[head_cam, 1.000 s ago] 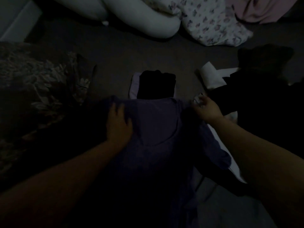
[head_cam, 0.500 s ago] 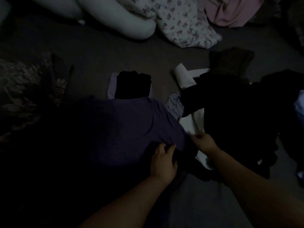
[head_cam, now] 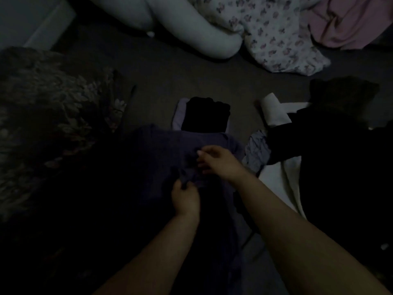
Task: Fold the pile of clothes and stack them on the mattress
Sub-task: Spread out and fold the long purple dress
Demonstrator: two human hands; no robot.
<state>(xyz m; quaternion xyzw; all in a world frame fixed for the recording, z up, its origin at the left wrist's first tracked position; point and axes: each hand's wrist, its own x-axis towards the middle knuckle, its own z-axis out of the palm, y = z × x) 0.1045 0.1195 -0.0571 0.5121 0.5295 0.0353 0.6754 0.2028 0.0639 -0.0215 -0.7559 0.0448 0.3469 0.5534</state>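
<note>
Pinched in the left hand (head_cam: 185,196), the dim purple cloth garment (head_cam: 170,150) seemingly needs smoothing beyond; right hand (head_cam: 219,161) rests loose.

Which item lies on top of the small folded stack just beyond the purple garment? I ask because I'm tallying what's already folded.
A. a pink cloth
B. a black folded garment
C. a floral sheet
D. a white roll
B: a black folded garment sits atop a pale folded piece, just beyond the purple garment.
</note>
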